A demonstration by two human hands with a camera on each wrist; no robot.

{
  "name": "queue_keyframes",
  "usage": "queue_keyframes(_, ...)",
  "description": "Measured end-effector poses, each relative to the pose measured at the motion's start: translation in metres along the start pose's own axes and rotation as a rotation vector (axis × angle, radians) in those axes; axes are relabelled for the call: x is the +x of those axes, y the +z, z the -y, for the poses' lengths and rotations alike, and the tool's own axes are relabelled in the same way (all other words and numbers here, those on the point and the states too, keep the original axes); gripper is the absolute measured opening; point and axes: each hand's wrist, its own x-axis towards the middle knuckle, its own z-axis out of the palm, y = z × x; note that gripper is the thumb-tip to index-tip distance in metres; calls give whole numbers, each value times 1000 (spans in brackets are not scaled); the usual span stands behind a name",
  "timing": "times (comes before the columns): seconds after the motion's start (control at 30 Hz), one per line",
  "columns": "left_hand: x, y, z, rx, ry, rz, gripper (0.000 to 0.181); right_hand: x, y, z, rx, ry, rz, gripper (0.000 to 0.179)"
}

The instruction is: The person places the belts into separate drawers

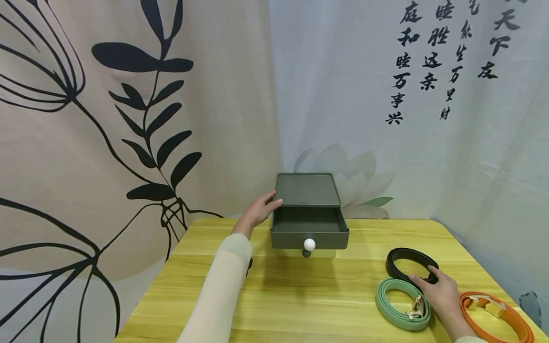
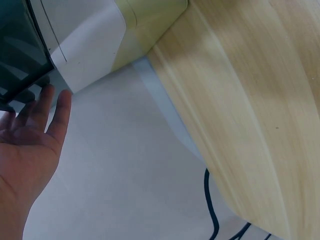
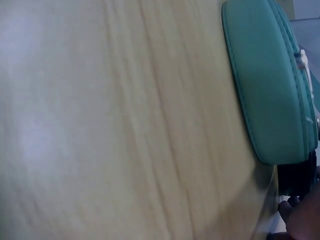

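Note:
A dark grey box (image 1: 308, 189) with its drawer (image 1: 310, 240) pulled out stands at the back of the table; the drawer has a round white knob (image 1: 309, 245). My left hand (image 1: 259, 209) rests against the box's left side, fingers extended, and in the left wrist view its fingertips (image 2: 46, 95) are at the box's edge. At the right, my right hand (image 1: 442, 290) holds the near side of a coiled black belt (image 1: 405, 255) between thumb and fingers. A coiled green belt (image 1: 388, 312) lies just in front, large in the right wrist view.
A coiled orange belt (image 1: 510, 314) with a gold buckle lies right of my right hand. The wooden table (image 1: 317, 305) ends at a rounded back right corner. Behind it hangs a printed curtain (image 1: 231, 119) with plant shapes and writing.

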Motion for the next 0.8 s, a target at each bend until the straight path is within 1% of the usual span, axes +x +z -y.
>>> queue_keyframes(0.17, 0, 0, 0, -4, -8, 1, 69, 4, 0, -2, -23, -6, 13, 93)
queue_keyframes(0.27, 0, 0, 1, -17, -18, 7, 70, 6, 0, -4, -35, -10, 31, 97)
queue_keyframes(0.47, 1, -1, 2, -28, -27, 15, 71, 10, -3, -4, -61, -16, 85, 107)
queue_keyframes(0.57, 2, -2, 2, -37, -27, 23, 71, 12, -4, -4, -60, -19, 111, 108)
queue_keyframes(0.67, 3, -2, 2, -49, -33, 25, 71, 13, -4, -3, -58, -25, 118, 107)
queue_keyframes(0.8, 3, -2, 2, -43, -34, 19, 71, 14, -4, -2, -66, -45, 117, 106)
